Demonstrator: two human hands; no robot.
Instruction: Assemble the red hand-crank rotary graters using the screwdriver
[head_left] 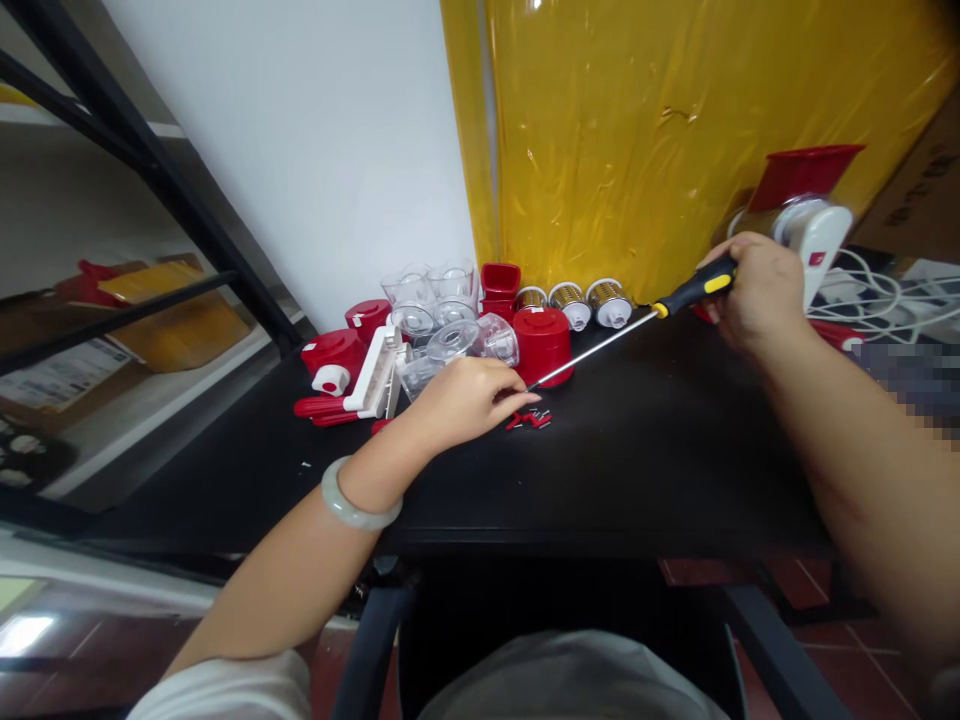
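Desk [637, 450], matt black, on which clear plastic cups [439, 290], their contents not discernible, were clustered with glossy red lids [541, 338] and three ribbed metal drums [574, 302]. A long-shafted screwdriver [622, 335] with a black-and-yellow handle was gripped by the closed fingers of the right hand [754, 290]. Small red pieces [534, 420] lay just beside the left hand [469, 400], whose fingers [517, 397] were pressed together at the shaft tip.
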